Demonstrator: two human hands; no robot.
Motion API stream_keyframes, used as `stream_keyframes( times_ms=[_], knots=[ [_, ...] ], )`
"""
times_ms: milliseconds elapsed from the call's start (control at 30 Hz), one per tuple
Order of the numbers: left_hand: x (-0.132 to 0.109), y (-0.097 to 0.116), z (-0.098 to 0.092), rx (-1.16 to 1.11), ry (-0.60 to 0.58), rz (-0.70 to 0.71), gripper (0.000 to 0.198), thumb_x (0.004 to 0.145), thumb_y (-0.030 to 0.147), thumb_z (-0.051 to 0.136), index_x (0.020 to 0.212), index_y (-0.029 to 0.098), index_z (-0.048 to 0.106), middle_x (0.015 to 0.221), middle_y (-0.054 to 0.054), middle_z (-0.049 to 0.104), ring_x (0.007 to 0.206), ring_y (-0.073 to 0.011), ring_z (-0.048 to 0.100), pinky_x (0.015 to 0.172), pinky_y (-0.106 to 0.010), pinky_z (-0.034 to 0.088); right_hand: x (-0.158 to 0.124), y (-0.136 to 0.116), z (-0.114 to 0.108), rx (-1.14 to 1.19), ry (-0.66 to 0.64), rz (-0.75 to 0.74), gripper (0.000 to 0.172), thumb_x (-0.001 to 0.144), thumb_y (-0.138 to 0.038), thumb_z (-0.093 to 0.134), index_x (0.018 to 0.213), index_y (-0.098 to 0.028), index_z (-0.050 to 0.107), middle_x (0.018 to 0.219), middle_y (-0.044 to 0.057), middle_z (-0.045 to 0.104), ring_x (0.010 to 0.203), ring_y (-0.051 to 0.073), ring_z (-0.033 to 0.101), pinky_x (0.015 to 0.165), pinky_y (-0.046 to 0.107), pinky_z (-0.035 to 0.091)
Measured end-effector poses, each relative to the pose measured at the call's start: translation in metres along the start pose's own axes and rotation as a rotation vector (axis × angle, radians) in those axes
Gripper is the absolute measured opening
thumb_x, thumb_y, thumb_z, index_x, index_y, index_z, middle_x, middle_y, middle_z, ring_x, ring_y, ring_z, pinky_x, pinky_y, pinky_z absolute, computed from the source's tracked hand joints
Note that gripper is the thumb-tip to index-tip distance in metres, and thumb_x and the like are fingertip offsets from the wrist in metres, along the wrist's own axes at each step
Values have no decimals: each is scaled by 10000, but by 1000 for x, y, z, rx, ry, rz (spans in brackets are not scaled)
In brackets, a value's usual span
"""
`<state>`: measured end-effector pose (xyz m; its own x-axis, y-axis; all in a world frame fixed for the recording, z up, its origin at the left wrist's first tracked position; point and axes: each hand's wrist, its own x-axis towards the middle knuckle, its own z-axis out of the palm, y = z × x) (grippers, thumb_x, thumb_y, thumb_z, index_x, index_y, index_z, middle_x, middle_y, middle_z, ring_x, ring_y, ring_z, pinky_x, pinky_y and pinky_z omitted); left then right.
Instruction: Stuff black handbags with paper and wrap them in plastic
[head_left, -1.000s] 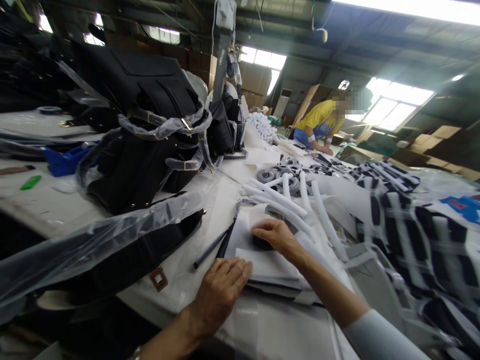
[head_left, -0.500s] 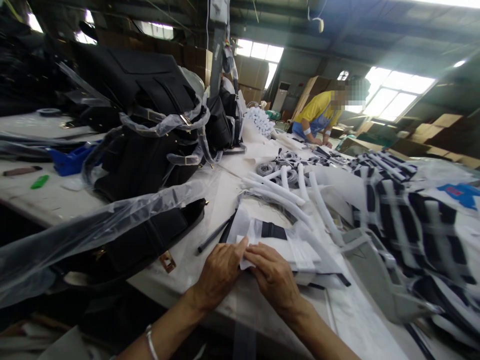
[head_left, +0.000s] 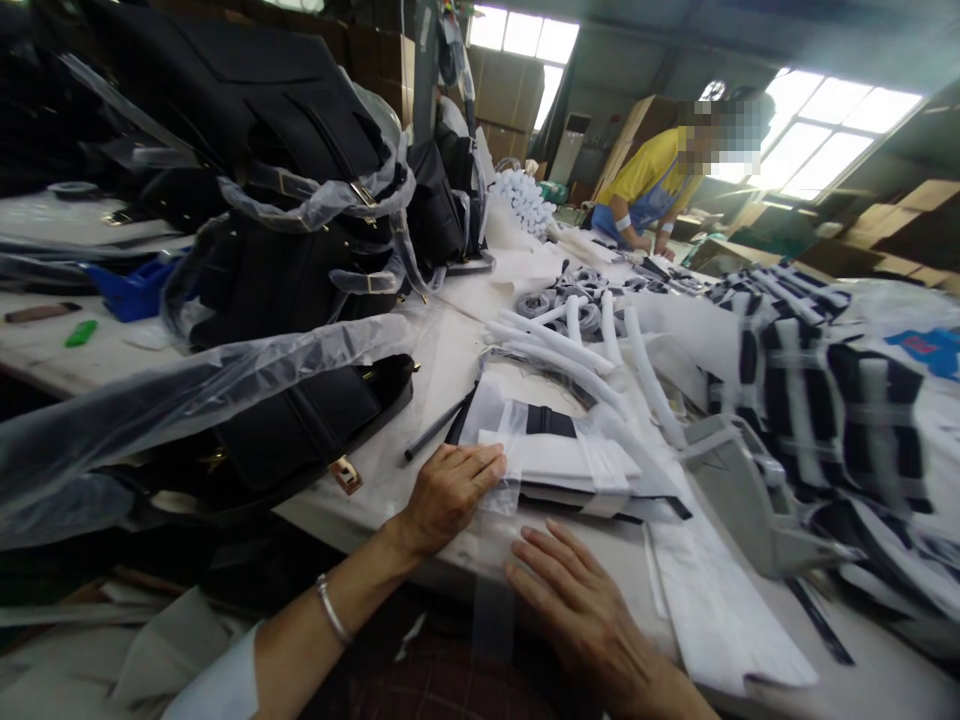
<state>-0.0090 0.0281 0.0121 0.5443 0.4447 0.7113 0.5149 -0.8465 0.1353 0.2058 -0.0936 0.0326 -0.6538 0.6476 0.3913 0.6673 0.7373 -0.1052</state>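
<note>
A black bag piece [head_left: 551,421] lies near the table's front edge, largely covered by a white packing sheet [head_left: 570,458] and strips of clear film. At the sheet's left end is my left hand [head_left: 454,495], fingers drawn together and closed on its edge; the fingertips are partly hidden. My right hand [head_left: 570,600] is open, fingers stretched out, apart from the bundle and lower by the table edge. A clear film strip [head_left: 493,610] hangs over that edge between my hands. Dark edging shows under the sheet.
Black bags [head_left: 300,250] with film-wrapped straps are piled at left. White foam tubes [head_left: 555,365] lie behind the bundle. A grey tape dispenser [head_left: 750,500] stands at right, near black-and-white wrapped straps [head_left: 795,400]. A co-worker in yellow [head_left: 637,180] leans over the far table.
My right hand has left the sheet's edge and moved down and right, its fingers spreading. My left hand stays at the sheet's left end. The view has tilted down slightly.
</note>
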Motion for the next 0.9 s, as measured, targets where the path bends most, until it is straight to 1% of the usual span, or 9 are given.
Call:
stream_keyframes(
  times_ms=[67, 133, 233, 300, 467, 567, 667, 767, 900],
  knots=[
    [0, 0, 0, -17, -23, 1, 297, 996, 110, 400, 1220, 180, 583, 1227, -48, 679, 1105, -178, 611, 847, -328, 421, -9, -1, 11, -99, -47, 21, 427, 1013, -181, 365, 1408, -222, 520, 1406, 84, 581, 1373, 262, 450, 1131, 514, 413],
    [0, -1, 0, -14, -45, -3, 300, 998, 118, 402, 1230, 181, 580, 1219, -52, 682, 1110, -177, 612, 856, -329, 422, -7, -4, 23, -131, -16, 57, 428, 1006, -178, 373, 1406, -215, 521, 1415, 92, 571, 1380, 263, 440, 1138, 518, 402],
    [0, -3, 0, -4, -69, 6, 306, 996, 126, 401, 1241, 177, 577, 1222, -72, 678, 1121, -182, 611, 881, -332, 426, 11, -9, 36, -59, 90, 100, 338, 984, -161, 433, 1253, -216, 629, 1283, 86, 667, 1306, 244, 526, 1142, 506, 400],
    [1, -5, -1, 6, -81, 26, 308, 1003, 143, 398, 1255, 173, 572, 1228, -81, 674, 1126, -187, 610, 889, -335, 428, 24, -12, 37, 25, 175, 92, 292, 976, -145, 447, 1158, -220, 663, 1164, 74, 723, 1237, 237, 588, 1119, 503, 428],
    [4, -7, -1, 58, -91, 73, 316, 1013, 162, 394, 1273, 178, 571, 1236, -82, 671, 1107, -197, 615, 865, -341, 428, 40, -17, 31, 214, 285, 96, 270, 948, -94, 475, 1129, -193, 651, 954, 77, 762, 944, 189, 720, 929, 347, 581],
    [5, -8, 1, 84, -83, 84, 318, 1005, 137, 400, 1265, 178, 577, 1246, -70, 669, 1100, -198, 614, 860, -341, 418, 39, -23, 35, 246, 319, 148, 260, 938, -84, 481, 1109, -186, 649, 921, 86, 759, 902, 191, 728, 872, 316, 598],
    [4, -9, 5, 86, -74, 93, 305, 1007, 150, 409, 1258, 180, 580, 1251, -64, 669, 1080, -197, 617, 842, -345, 416, 36, -32, 41, 235, 336, 178, 254, 936, -87, 492, 1118, -175, 647, 958, 102, 760, 939, 200, 726, 902, 317, 585],
    [2, -10, 6, 84, -81, 90, 298, 1009, 162, 417, 1260, 179, 576, 1261, -66, 663, 1087, -194, 612, 843, -352, 417, 37, -41, 37, 237, 300, 171, 237, 969, -112, 454, 1074, -173, 657, 921, 94, 765, 916, 202, 732, 891, 311, 581],
    [1, -9, 4, 79, -84, 89, 291, 1009, 163, 432, 1262, 185, 574, 1260, -61, 664, 1103, -187, 607, 861, -349, 420, 50, -45, 0, 486, 99, 72, 199, 972, -363, 565, 900, -218, 681, 692, 12, 730, 624, 149, 705, 642, 210, 575]
  ],
)
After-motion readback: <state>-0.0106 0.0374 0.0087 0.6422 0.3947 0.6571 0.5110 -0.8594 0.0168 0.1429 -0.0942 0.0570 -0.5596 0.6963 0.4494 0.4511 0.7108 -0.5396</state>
